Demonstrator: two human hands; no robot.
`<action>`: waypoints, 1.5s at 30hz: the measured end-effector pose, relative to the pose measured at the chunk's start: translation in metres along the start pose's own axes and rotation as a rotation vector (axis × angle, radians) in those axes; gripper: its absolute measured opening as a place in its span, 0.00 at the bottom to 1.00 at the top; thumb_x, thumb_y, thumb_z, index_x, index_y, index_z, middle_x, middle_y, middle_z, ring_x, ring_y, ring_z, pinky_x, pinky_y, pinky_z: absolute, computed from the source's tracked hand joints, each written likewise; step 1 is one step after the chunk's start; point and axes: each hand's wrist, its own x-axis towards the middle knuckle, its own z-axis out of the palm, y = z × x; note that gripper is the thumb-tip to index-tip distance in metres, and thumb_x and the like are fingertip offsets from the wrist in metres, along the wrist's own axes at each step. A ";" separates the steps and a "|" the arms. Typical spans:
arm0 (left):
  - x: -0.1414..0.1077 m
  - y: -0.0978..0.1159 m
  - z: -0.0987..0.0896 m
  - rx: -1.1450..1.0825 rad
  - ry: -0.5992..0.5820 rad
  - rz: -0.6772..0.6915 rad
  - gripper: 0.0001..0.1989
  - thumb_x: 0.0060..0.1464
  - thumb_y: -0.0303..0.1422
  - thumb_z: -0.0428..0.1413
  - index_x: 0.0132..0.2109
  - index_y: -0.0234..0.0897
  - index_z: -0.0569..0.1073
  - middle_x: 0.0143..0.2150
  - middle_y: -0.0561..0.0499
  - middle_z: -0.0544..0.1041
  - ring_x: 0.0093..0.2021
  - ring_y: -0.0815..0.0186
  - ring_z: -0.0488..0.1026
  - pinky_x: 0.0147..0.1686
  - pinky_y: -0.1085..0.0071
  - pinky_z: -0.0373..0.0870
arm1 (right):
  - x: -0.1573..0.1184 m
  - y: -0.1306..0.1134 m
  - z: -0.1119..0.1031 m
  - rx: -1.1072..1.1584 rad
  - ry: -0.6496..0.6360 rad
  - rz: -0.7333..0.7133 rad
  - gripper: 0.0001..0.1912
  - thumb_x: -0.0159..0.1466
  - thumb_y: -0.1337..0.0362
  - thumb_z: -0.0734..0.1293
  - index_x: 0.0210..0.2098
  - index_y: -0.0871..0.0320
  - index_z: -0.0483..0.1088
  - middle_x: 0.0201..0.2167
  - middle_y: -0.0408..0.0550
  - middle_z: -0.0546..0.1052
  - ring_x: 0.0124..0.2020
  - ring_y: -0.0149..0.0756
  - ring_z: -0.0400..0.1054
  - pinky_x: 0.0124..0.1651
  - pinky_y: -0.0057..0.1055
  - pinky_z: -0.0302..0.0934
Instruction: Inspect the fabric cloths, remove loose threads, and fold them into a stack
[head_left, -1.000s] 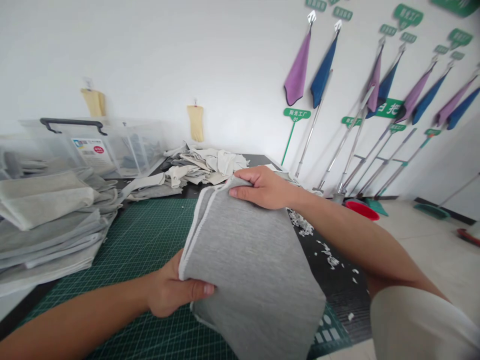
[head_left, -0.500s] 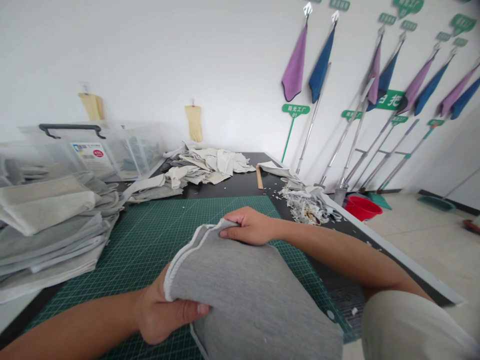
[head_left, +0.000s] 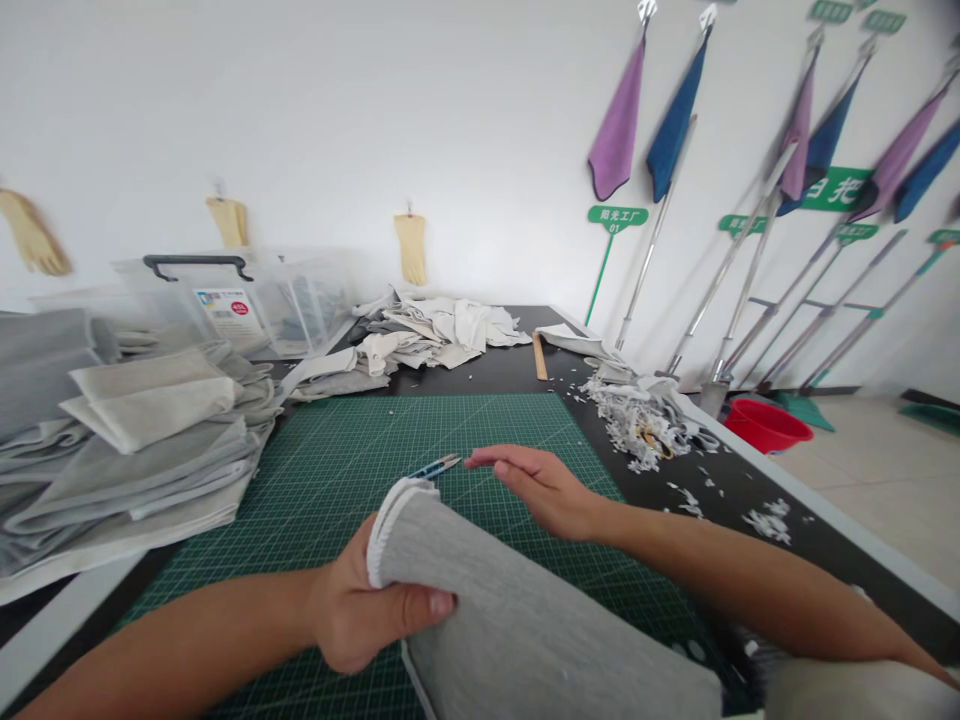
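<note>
A folded grey cloth (head_left: 517,620) with a white stitched edge rises over the near part of the green cutting mat (head_left: 315,440). My left hand (head_left: 375,610) grips it at its left end, thumb on top and fingers hidden beneath. My right hand (head_left: 540,490) is off the cloth, held above the mat, fingers stretched out and holding nothing. Small blue thread snips (head_left: 436,467) lie on the mat between the cloth's edge and my right fingertips, not touched by them.
Stacked grey cloths (head_left: 157,470) stand at the left, before a clear plastic box (head_left: 262,300). Crumpled cloth pieces (head_left: 450,325) and a wooden ruler (head_left: 540,357) lie at the back. White scraps (head_left: 637,425) are heaped at the right, near a red basin (head_left: 769,422).
My right hand has let go of the cloth and opened out to its right. The snips have come into sight. The view has turned left, and the cloth's upper edge has narrowed.
</note>
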 end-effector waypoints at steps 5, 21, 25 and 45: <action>-0.007 -0.006 -0.003 -0.123 0.179 -0.016 0.13 0.53 0.28 0.55 0.47 0.40 0.72 0.40 0.48 0.77 0.42 0.62 0.74 0.45 0.66 0.71 | -0.020 0.006 -0.002 0.215 -0.055 -0.141 0.24 0.65 0.51 0.55 0.56 0.54 0.64 0.53 0.50 0.70 0.55 0.39 0.63 0.60 0.41 0.53; 0.001 -0.015 -0.012 -0.104 0.315 -0.151 0.11 0.51 0.30 0.57 0.44 0.34 0.76 0.39 0.46 0.78 0.41 0.60 0.74 0.44 0.65 0.72 | -0.053 -0.013 -0.003 0.139 0.252 -0.244 0.24 0.52 0.60 0.72 0.48 0.50 0.70 0.47 0.49 0.75 0.49 0.42 0.70 0.53 0.41 0.64; 0.008 -0.005 -0.014 -0.042 0.314 -0.190 0.07 0.51 0.28 0.58 0.39 0.33 0.77 0.35 0.47 0.79 0.36 0.63 0.75 0.37 0.69 0.73 | -0.055 -0.020 -0.012 -0.021 0.436 -0.164 0.16 0.53 0.63 0.70 0.42 0.54 0.74 0.38 0.50 0.79 0.38 0.40 0.74 0.41 0.35 0.70; 0.016 -0.011 -0.003 0.323 0.461 -0.150 0.12 0.51 0.32 0.58 0.44 0.38 0.75 0.53 0.46 0.68 0.55 0.60 0.64 0.59 0.62 0.54 | -0.073 -0.011 -0.003 0.169 0.737 -0.178 0.10 0.56 0.56 0.67 0.38 0.47 0.73 0.38 0.46 0.78 0.39 0.45 0.73 0.42 0.42 0.69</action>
